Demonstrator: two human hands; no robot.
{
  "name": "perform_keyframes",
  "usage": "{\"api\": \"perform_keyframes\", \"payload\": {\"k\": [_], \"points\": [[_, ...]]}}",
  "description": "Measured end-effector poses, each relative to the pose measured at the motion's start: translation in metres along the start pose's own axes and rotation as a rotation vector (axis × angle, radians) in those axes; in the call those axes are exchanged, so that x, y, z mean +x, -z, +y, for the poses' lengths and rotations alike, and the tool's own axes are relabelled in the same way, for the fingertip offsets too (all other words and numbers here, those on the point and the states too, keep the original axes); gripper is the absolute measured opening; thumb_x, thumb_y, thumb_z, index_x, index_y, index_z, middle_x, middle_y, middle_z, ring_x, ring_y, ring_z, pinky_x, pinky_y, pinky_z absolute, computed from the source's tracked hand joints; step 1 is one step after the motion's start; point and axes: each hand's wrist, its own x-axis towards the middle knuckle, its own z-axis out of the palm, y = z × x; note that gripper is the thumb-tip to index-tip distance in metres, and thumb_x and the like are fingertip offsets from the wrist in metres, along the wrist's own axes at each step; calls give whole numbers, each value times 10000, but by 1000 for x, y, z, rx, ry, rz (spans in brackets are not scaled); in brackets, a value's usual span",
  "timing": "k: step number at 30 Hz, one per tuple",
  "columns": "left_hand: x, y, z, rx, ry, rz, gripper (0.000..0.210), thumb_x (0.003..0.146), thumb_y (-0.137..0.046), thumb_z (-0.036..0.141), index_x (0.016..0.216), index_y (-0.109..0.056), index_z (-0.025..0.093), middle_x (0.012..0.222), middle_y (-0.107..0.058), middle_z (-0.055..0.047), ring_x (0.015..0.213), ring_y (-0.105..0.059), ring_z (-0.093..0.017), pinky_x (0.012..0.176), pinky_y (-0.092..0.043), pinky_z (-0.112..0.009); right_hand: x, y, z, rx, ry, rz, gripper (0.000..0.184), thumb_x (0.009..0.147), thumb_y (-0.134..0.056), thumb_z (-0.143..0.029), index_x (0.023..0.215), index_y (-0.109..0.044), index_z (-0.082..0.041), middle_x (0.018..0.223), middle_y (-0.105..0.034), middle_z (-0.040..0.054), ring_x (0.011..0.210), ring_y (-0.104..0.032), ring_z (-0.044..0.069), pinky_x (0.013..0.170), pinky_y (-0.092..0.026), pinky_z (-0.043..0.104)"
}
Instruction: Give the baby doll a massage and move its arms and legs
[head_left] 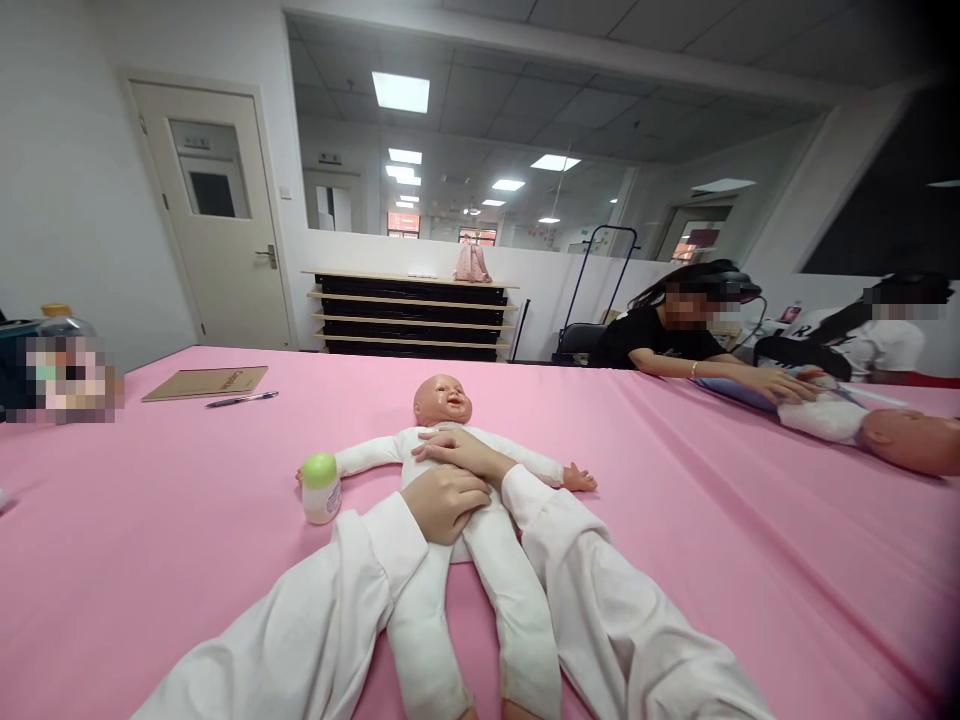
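A baby doll (510, 580) with a white cloth body lies on its back, its head (442, 402) away from me and its arms spread wide. My left hand (447, 503) rests on the doll's belly, palm down with fingers a little curved. Just above it, my right hand (463, 450) lies flat across the chest, fingers stretched out to the left. Neither hand holds anything; both palms are hidden. By the doll's hand on the left stands a small clear bottle (321, 500) with a green cap (319, 467).
Pink cloth covers the table (225, 540). A brown notebook (202, 383) and a pen (241, 399) lie at the far left, near a blurred bottle (64, 330). At the right, a person (667, 325) in black handles another doll (911, 440). Behind stands a shelf (409, 315).
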Motion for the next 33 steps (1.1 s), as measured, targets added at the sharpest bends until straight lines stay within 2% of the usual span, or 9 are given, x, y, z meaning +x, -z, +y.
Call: {"api": "perform_keyframes", "payload": {"k": [3,8,10,14,18,21,27,30,33], "points": [[2,3,3,-67,85,-44,405,661,-423,88,1009,-600,197,1053,-637,-49,982,-580,-193,876,-441,-297,11,-2,9,-81,63,-31,308,812,-475,-453,874,-694,-247,952,-687,-3,1136,-506,198,1020,-320,383],[1,2,5,-101,224,-48,442,649,-411,104,1024,-600,242,1048,-641,-6,980,-576,-189,906,-396,-319,6,-11,23,-50,-86,315,349,811,-464,-455,923,-682,-207,1021,-665,26,1022,-583,204,936,-422,369],[0,1,4,-111,230,-41,433,656,-408,109,1022,-605,229,1034,-649,-13,970,-580,-178,908,-388,-324,2,-12,24,-53,-97,375,346,817,-459,-445,942,-676,-207,1046,-655,30,1047,-567,201,946,-414,367],[-2,-3,2,-119,221,-18,403,674,-399,115,993,-621,219,1001,-666,-17,942,-590,-166,894,-392,-320,-6,-11,17,-47,-17,356,346,829,-441,-443,875,-692,-209,1025,-662,29,1085,-537,191,969,-388,356],[-5,-5,1,-86,167,113,358,640,-419,113,912,-637,195,911,-685,-31,867,-607,-173,847,-420,-334,-10,-9,8,49,32,283,435,836,-398,-490,758,-704,-190,875,-696,43,1027,-562,189,921,-413,336],[-8,-6,0,-39,112,170,362,575,-421,104,859,-632,181,860,-686,-50,827,-609,-187,811,-445,-351,-11,-9,4,7,27,257,408,838,-407,-485,760,-704,-215,874,-698,28,1027,-558,184,965,-355,359],[-13,-8,2,119,41,45,314,706,-367,119,860,-635,174,913,-675,-78,846,-602,-184,795,-469,-311,-8,-10,-1,-203,40,83,247,864,-435,-324,872,-681,-298,1071,-645,-26,1161,-472,183,1030,-203,440],[-13,-9,2,135,-20,46,306,734,-351,120,850,-632,154,907,-670,-100,848,-605,-181,767,-486,-297,-6,-12,4,-277,37,125,227,848,-457,-282,919,-672,-302,1127,-615,-20,1163,-469,188,1025,-228,440],[-12,-8,1,58,7,191,299,670,-394,104,859,-623,145,890,-662,-91,823,-604,-175,745,-500,-308,-5,-14,12,-205,34,299,248,843,-455,-308,888,-685,-228,1032,-660,28,1079,-533,186,975,-344,385]]}}
